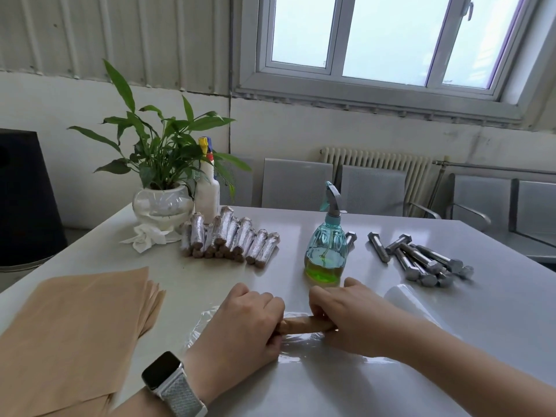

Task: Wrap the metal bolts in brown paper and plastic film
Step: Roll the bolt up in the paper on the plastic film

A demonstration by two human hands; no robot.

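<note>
While both hands bear down on the paper-wrapped bolt (307,324), it lies crosswise on a sheet of plastic film (298,341) spread on the near edge of the worktop (421,371). The left hand (240,320) curls its grip round one end; the right hand (346,314) closes its grip over the other. Judging by the steel, the roll will feel heavy and stiff, while the film is thin, clingy and apt to crease, so holding at both ends and rolling evenly looks wise. A stack of brown paper (75,326) sits to the left. Farther off lie a film roll (406,299), loose bolts (421,263), a spray bottle (326,251) and finished wrapped bolts (228,239).
</note>
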